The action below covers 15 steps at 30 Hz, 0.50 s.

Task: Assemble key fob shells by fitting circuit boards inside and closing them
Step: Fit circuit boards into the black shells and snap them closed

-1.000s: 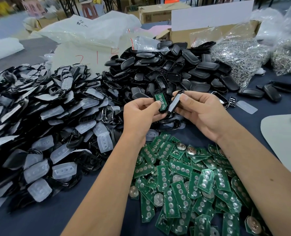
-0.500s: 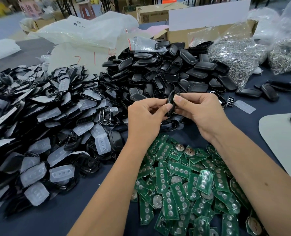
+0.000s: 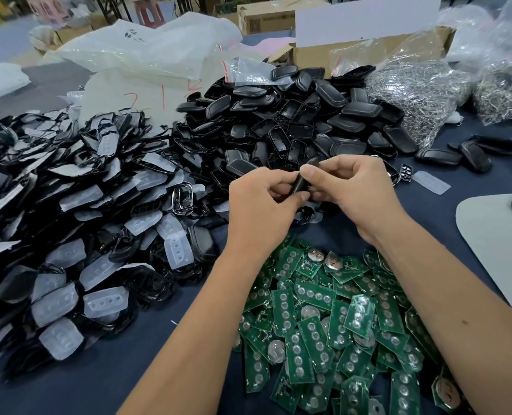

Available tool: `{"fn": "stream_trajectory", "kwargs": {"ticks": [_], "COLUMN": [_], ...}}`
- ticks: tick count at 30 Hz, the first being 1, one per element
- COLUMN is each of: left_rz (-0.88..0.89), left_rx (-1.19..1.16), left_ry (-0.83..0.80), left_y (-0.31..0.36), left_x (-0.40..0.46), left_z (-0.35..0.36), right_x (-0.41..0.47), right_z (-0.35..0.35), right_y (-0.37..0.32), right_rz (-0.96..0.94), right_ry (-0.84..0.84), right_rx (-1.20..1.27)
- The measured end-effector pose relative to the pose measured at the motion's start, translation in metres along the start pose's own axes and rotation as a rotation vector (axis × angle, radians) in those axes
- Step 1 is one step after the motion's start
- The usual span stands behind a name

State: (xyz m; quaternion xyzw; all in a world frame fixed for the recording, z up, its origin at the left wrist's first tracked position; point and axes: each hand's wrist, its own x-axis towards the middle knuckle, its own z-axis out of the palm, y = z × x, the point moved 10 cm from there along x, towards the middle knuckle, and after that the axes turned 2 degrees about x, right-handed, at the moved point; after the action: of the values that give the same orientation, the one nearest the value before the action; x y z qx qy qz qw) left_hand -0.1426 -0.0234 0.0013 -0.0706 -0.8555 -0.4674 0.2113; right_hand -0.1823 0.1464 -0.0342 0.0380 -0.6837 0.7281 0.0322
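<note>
Key fob shell (image 3: 301, 182), black and held on edge above the middle of the desk, pinched between both hands: the left hand (image 3: 260, 202) grips it from the left with thumb and curled fingers, the right hand (image 3: 356, 190) from the right with thumb on its upper end. No green board shows at the shell, so the two halves appear to be pressed together with the board already inside; whether the seam is fully snapped shut cannot be told.

Much work remains, judging from the stock. A heap of green circuit boards (image 3: 332, 327) lies just below the hands toward the near edge. A mound of black shell halves (image 3: 293, 121) rises directly behind the hands, and a spread of front halves with translucent button pads (image 3: 78, 235) covers the left side of the desk. A few closed-looking fobs (image 3: 437, 157) lie toward the right edge.

Containers: clear plastic bags (image 3: 422, 94) at the far right hold small bright metal parts; a cardboard box (image 3: 353, 52) stands behind the mound, its contents hidden.
</note>
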Motion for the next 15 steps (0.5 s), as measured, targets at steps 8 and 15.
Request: {"fn": "stream_trajectory", "kwargs": {"ticks": [8,15], "left_rz": [-0.041,0.028], "left_rx": [0.038,0.041], "left_ry": [-0.027,-0.073], "left_y": [-0.009,0.0], "left_x": [0.003,0.005], "left_z": [-0.004,0.0], "right_x": [-0.003,-0.005], "right_z": [0.008,0.01], "right_y": [-0.013,-0.02], "right_rz": [-0.126,-0.175], "right_ry": [-0.242,-0.244], "right_rx": [-0.149,-0.129]}}
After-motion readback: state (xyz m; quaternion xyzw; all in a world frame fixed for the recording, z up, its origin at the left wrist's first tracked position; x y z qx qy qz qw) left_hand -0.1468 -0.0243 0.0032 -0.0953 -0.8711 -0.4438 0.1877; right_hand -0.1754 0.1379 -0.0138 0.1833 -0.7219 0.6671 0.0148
